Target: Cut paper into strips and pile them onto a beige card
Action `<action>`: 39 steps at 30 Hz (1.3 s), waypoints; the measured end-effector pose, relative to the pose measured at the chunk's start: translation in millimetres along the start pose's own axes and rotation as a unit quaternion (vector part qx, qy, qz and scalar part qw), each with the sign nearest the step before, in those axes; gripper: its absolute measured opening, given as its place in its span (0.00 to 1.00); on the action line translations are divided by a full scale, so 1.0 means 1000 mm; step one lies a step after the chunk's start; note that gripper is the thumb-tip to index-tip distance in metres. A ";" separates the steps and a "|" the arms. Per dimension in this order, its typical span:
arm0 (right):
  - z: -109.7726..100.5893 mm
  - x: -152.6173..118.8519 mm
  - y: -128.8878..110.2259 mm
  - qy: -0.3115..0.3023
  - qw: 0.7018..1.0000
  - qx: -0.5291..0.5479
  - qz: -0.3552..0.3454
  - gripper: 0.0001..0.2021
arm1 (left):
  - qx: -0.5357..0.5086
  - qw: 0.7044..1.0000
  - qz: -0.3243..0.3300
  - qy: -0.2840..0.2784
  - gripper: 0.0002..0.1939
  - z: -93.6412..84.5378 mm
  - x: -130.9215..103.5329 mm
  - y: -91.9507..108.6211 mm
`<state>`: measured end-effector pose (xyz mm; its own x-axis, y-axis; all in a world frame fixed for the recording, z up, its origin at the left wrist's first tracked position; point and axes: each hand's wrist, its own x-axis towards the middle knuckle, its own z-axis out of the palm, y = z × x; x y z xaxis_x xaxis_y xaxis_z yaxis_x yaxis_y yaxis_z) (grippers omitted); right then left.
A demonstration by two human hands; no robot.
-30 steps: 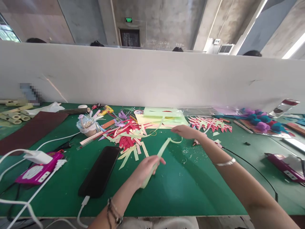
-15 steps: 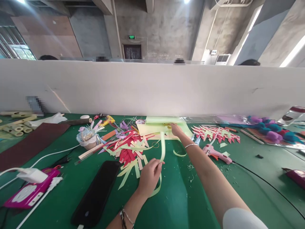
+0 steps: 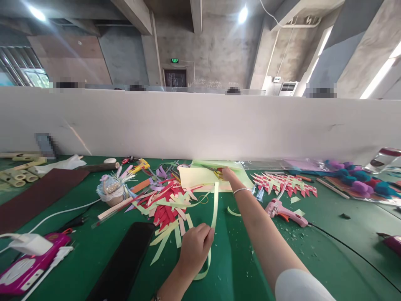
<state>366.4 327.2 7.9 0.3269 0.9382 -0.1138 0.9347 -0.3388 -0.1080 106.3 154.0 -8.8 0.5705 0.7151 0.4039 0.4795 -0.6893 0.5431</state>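
Observation:
My left hand (image 3: 196,246) is closed, with a long pale green paper strip (image 3: 215,205) pinched in it. The strip stands up above the fist, and its other end curls down beside it to the table. Farther off, my right hand (image 3: 228,173) has its fingers round the yellow handles of a pair of scissors (image 3: 216,171). The dark blades point left over pale yellow and green paper sheets (image 3: 194,179). Left of these sheets lies a tangled heap of red, pink, green and purple paper strips (image 3: 169,205).
A pink glue gun (image 3: 286,212) lies right of my right forearm, near a woven red-and-white paper piece (image 3: 285,184). A black phone (image 3: 125,259), a magenta power strip (image 3: 34,263) and a small decorated pot (image 3: 112,190) are on the left. A white partition (image 3: 200,125) closes the back.
My right hand has lifted the scissors, whose blades now show over the sheets. The green sheet's rolled edge now lies flatter. My left hand keeps its strip; the camera view has tilted up slightly.

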 end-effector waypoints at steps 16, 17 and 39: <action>-0.060 -0.089 -0.020 -0.019 0.966 0.250 -0.063 0.16 | -0.215 0.969 -0.109 0.049 0.20 -0.008 0.004 0.005; -0.062 -0.103 -0.020 -0.009 0.955 0.285 -0.076 0.19 | -0.225 0.966 -0.115 0.058 0.21 -0.009 0.004 0.006; 0.014 -0.268 -0.038 -0.074 0.843 0.480 -0.233 0.20 | -0.247 0.931 -0.123 0.240 0.21 -0.040 0.017 0.010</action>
<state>241.5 87.7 28.7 -0.1311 0.9902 0.0476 0.3905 0.0957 -0.9156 94.3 164.0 33.1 0.0640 0.8957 0.4401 0.1231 -0.4447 0.8872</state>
